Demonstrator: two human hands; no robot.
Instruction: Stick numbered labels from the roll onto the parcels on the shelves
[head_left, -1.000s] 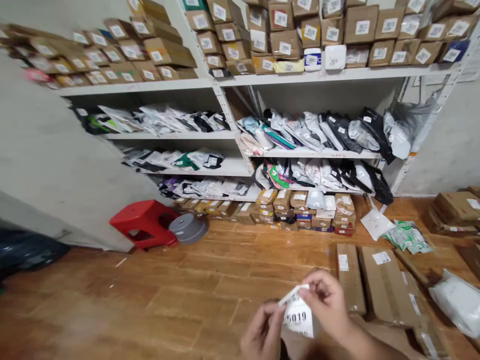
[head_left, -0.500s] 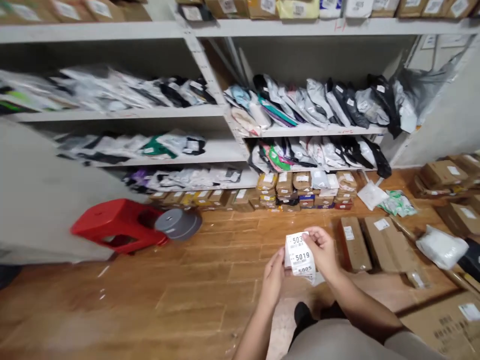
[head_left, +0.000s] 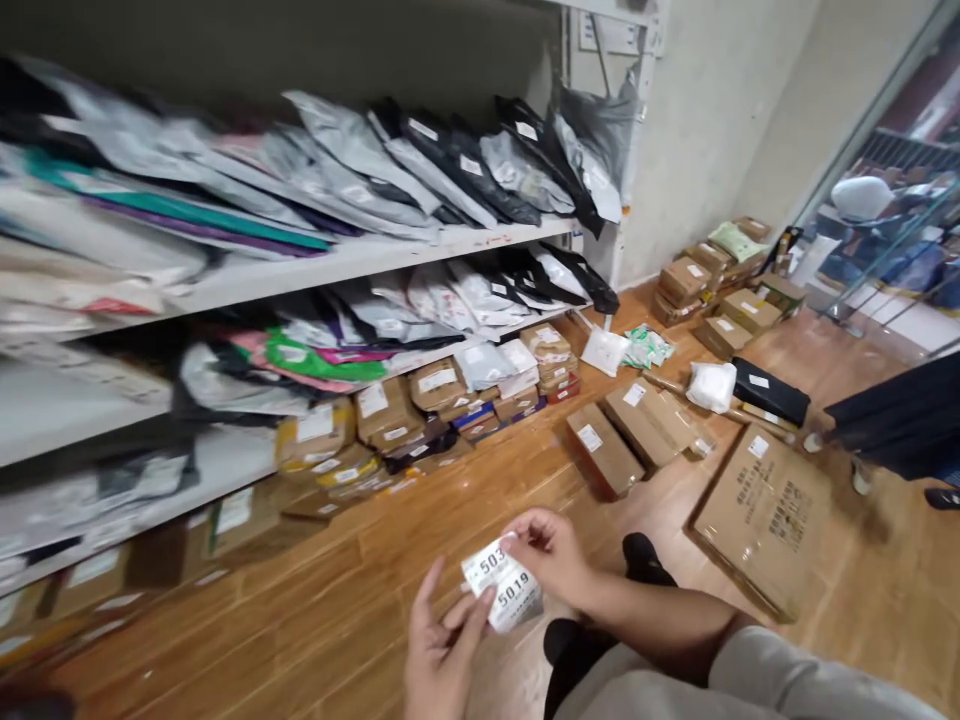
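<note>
A strip of white printed labels [head_left: 504,580] is held in front of me, with the number 5019 readable and a partly covered number above it starting 503. My right hand [head_left: 553,556] pinches its upper right edge between thumb and fingers. My left hand [head_left: 442,645] grips the lower left side, thumb on the front and the forefinger stretched away from the paper. The lower end of the strip is folded and blurred, so its last number cannot be read.
Shelves [head_left: 420,255] on the left hold labelled mailing bags, with cartons [head_left: 390,412] stacked beneath. Two long boxes [head_left: 606,450] and a big flat carton [head_left: 765,520] lie on the wooden floor [head_left: 315,620]. A person in dark clothing [head_left: 900,410] stands at the right edge.
My view has swung right and closer to the shelves; the red stool has left the frame and another person appears. Both hands keep the label strip, and my left forefinger has lifted off.
</note>
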